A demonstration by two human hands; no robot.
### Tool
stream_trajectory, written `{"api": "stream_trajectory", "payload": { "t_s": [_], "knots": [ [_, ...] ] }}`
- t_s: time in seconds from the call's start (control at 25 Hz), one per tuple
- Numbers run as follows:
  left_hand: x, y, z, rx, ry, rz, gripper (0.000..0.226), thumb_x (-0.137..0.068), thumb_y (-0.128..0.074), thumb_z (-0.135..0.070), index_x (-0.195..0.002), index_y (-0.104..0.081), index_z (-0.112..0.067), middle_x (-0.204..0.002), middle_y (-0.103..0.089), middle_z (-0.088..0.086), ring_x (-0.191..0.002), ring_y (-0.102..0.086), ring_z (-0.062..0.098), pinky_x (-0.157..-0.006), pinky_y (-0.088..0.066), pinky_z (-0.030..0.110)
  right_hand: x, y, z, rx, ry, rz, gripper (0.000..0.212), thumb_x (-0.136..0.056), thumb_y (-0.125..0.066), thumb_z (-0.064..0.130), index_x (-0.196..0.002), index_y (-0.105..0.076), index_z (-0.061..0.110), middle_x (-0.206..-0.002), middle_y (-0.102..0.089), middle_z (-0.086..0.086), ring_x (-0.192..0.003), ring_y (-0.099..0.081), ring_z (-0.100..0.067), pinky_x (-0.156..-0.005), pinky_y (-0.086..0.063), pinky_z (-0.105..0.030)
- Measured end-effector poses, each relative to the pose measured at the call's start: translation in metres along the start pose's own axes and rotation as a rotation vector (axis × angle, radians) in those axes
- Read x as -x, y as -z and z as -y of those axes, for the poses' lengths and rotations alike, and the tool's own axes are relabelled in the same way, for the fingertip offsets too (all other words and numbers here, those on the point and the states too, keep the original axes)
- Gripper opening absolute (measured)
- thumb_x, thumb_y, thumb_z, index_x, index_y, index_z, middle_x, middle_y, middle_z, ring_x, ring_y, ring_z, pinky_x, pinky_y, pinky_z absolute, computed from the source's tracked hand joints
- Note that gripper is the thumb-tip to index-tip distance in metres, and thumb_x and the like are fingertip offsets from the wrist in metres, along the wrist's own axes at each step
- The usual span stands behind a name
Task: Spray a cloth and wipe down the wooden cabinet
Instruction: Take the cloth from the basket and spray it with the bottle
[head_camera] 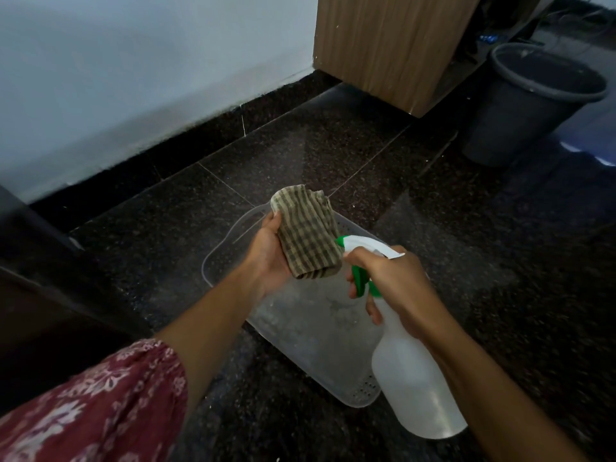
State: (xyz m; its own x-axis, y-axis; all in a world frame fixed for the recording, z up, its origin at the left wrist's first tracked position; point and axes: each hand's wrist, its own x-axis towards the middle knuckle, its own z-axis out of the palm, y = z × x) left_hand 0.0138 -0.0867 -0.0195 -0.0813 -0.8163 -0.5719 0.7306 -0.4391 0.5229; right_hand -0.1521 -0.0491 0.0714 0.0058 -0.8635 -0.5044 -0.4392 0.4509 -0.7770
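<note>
A brown wood-grain cabinet (383, 45) is standing on the dark speckled stone floor (333, 145), a clear plastic tray (333, 361) lying nearer. Above it, a right hand (396, 288) is gripping a white spray bottle with green trigger (410, 378), nozzle just beside a folded green-checked cloth (306, 238), which left-hand (266, 255) fingers are clasping.

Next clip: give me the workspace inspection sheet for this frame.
Surface: dark speckled floor, no table.
Job's things: striped cloth folded; spray bottle, nozzle at the cloth; wooden cabinet beyond.
Clutter: clear tray under the hands; grey bin beside the cabinet.
Grippers: left hand holds the cloth; right hand grips the bottle, fingers on the green trigger.
Cables: some behind the cabinet, unclear.
Surroundings: white wall, dark skirting.
</note>
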Motion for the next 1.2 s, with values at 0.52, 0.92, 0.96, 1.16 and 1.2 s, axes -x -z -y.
{"api": "stream_trajectory", "payload": {
  "t_s": [0.52, 0.92, 0.96, 1.16, 1.2],
  "knots": [
    [0.017, -0.015, 0.001, -0.085, -0.039, -0.049, 0.04, -0.099, -0.028, -0.037, -0.137, -0.038, -0.031, -0.138, -0.052, 0.011, -0.122, -0.053, 0.033, -0.074, -0.051, 0.049, -0.001, -0.001, 0.005, -0.12, 0.071, 0.047, 0.025, -0.084, -0.057, 0.022, -0.077, -0.066, 0.0, -0.069, -0.065, -0.018, -0.023, -0.041, -0.013, -0.033, -0.035, -0.019],
    [0.011, -0.01, -0.002, -0.076, -0.026, -0.021, 0.047, -0.097, -0.027, -0.043, -0.139, -0.038, -0.025, -0.139, -0.051, 0.012, -0.119, -0.055, 0.029, -0.056, -0.059, 0.039, -0.006, -0.002, 0.0, -0.195, 0.08, 0.002, 0.019, -0.082, -0.058, 0.019, -0.075, -0.067, 0.004, -0.068, -0.063, -0.015, -0.035, -0.049, -0.014, -0.034, -0.036, -0.021],
    [0.009, -0.009, -0.002, -0.065, -0.032, -0.02, 0.048, -0.097, -0.027, -0.044, -0.139, -0.038, -0.024, -0.139, -0.051, 0.012, -0.119, -0.055, 0.03, -0.055, -0.059, 0.04, -0.006, -0.003, 0.0, -0.189, 0.073, 0.012, 0.018, -0.083, -0.058, 0.019, -0.076, -0.067, 0.005, -0.069, -0.065, -0.015, -0.041, -0.052, -0.017, -0.034, -0.037, -0.021],
    [0.004, -0.006, -0.005, -0.038, -0.086, -0.019, 0.047, -0.097, -0.027, -0.043, -0.139, -0.039, -0.025, -0.138, -0.053, 0.01, -0.12, -0.055, 0.029, -0.059, -0.059, 0.04, -0.005, -0.004, -0.001, -0.156, 0.079, 0.027, 0.022, -0.081, -0.059, 0.02, -0.074, -0.067, 0.001, -0.067, -0.064, -0.017, -0.029, -0.047, -0.012, -0.034, -0.036, -0.02],
    [0.004, -0.005, -0.006, -0.024, -0.085, -0.021, 0.046, -0.097, -0.028, -0.042, -0.138, -0.039, -0.025, -0.138, -0.053, 0.01, -0.12, -0.055, 0.029, -0.059, -0.059, 0.04, -0.005, -0.004, -0.002, -0.188, 0.11, 0.029, 0.022, -0.08, -0.058, 0.02, -0.074, -0.068, 0.001, -0.069, -0.064, -0.02, -0.031, -0.047, -0.013, -0.035, -0.037, -0.022]
  ]
}}
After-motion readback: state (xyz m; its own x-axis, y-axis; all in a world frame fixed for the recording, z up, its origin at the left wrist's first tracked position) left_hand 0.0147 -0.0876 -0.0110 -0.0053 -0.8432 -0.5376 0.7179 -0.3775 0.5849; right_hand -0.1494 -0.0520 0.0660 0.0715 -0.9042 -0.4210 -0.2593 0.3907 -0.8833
